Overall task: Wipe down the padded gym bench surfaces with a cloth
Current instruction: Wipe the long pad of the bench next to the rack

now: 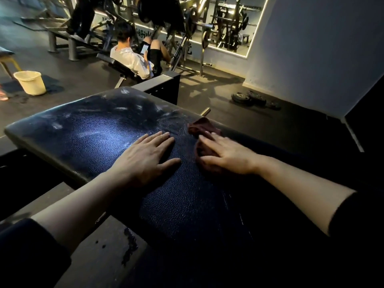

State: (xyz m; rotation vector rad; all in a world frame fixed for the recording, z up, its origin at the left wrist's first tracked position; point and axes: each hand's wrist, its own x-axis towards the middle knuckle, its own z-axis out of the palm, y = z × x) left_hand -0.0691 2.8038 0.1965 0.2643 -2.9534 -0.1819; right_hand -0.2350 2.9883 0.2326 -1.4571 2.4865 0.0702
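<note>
The dark padded bench (87, 129) fills the middle of the view, its grained surface shiny with wet streaks. My left hand (145, 154) lies flat on the pad with straight, spread fingers and holds nothing. Just to its right, my right hand (226, 154) presses flat on a dark red cloth (202, 126), which is bunched near the pad's right edge. Part of the cloth is hidden under the palm.
A cream bucket (31, 82) stands on the floor at far left. A person (133, 57) sits on a bench beyond the pad, among weight machines. Weight plates (249, 98) lie on the floor at right. A metal frame (164, 84) rises behind the pad.
</note>
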